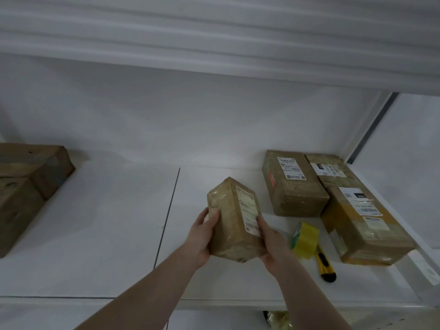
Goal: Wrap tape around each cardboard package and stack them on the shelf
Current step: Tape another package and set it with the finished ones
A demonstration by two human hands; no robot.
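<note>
The shelf (95,234) is big and white, and all the boxes sit on it. On the far left is a big brown stack (26,186) of boxes. On the right are three boxes with labels: a long one (364,225) near the front edge, one (294,183) beside it toward the middle, and one (333,171) at the back.

The box (234,221) in the middle is the one being worked on. Both hands hold it. The left hand (202,236) grips its left side and the right hand (271,241) grips its right side, with fingers curled around it. It looks shiny, so I think it is already wrapped in tape. Its long side points away from the person, toward the back wall and a bit up. One corner edge faces up, so it is tilted, not flat. Its label faces right. I cannot tell if its near end touches the shelf.

I think the step now is putting this box down with the others. The next move needs the box turned flat, then set beside or on top of the right-hand boxes.

The yellow tape (306,239) lies just right of the right hand. The small yellow knife (325,266) lies next to it.
</note>
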